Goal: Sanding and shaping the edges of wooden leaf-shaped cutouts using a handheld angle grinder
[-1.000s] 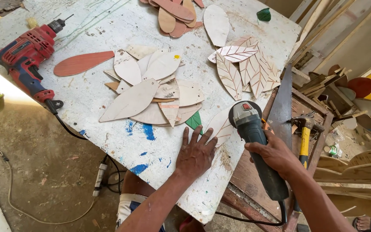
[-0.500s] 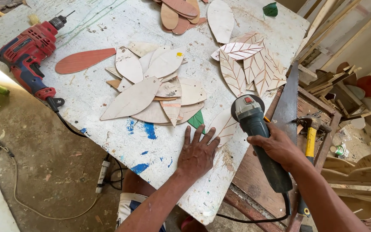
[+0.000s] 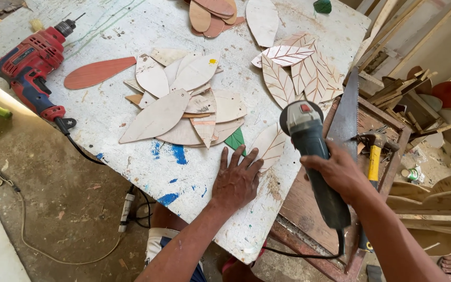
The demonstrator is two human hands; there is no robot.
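My right hand (image 3: 343,175) grips the dark body of an angle grinder (image 3: 311,151), whose round head with a red switch hovers over the table's right edge. My left hand (image 3: 237,179) lies flat, fingers spread, on the white paint-stained tabletop (image 3: 131,36). Its fingertips press the near end of a leaf-shaped plywood piece with carved veins (image 3: 271,146). Just left of that hand a heap of pale leaf-shaped cutouts (image 3: 184,104) is stacked, with a small green piece (image 3: 235,140) poking out beside it.
A red corded drill (image 3: 30,65) lies at the table's left, next to a red-brown leaf cutout (image 3: 97,73). More veined leaves (image 3: 301,70) and reddish cutouts (image 3: 212,13) sit farther back. A handsaw (image 3: 346,112), a yellow-handled hammer (image 3: 374,156) and scrap wood lie right. Cables trail over the floor.
The grinder has lifted slightly and drawn nearer the veined leaf. My left hand has stayed pressed flat on the table at the same spot.
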